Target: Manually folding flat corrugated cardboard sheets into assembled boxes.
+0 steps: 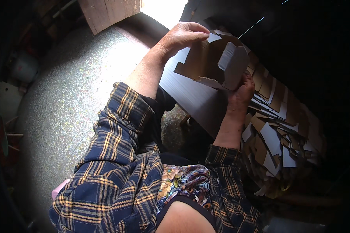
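Note:
An opened-out cardboard box [204, 62], brown inside with pale flaps, is held above the table by both hands. At its far left edge, my left hand [184, 35] is closed, with thumb and fingers pinching a white flap. My right hand [243, 91] grips the box's near right side from below, next to a raised grey-white flap [237, 62]. Part of the right hand's fingers is hidden behind the cardboard. The box is tilted, with its brown inner side facing me.
Under the box lies a grey table [194, 95]. Piles of flat brown-and-white cardboard pieces [270, 149] spread along the right. A wooden board [111, 13] stands at the far left, beside bright light. Speckled floor [74, 89] extends on the left, and the far right is too dark to make out.

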Tool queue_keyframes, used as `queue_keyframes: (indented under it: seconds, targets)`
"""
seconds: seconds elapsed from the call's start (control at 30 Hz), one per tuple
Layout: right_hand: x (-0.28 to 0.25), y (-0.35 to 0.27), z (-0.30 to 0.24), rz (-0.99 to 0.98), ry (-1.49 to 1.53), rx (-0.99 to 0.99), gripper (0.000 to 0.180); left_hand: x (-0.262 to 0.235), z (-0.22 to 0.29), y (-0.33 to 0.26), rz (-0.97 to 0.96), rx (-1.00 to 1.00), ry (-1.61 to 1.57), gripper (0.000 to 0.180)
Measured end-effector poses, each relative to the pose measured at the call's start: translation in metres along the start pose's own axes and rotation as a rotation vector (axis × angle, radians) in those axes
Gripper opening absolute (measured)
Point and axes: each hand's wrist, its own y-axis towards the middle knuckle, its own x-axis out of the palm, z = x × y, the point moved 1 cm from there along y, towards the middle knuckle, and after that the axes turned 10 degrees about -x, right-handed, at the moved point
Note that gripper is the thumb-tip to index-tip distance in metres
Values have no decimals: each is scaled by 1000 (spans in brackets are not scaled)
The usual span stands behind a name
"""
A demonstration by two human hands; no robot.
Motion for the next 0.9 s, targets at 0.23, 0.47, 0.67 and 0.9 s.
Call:
queue_keyframes:
  seconds: [0.23, 0.47, 0.67, 0.9]
  targets:
    - [5, 2, -1, 109, -19, -42, 21, 12, 9, -14, -265, 41, 54, 58]
    - [3, -5, 3, 18, 13, -15, 19, 14, 2, -14, -264, 40, -3, 56]
    - [7, -20, 10, -37, 62, 26, 19, 20, -5, 1, -41, 170, 285, 56]
    - [15, -29, 16, -106, 103, 54, 19, 25, -11, -3, 5, 317, 332, 60]
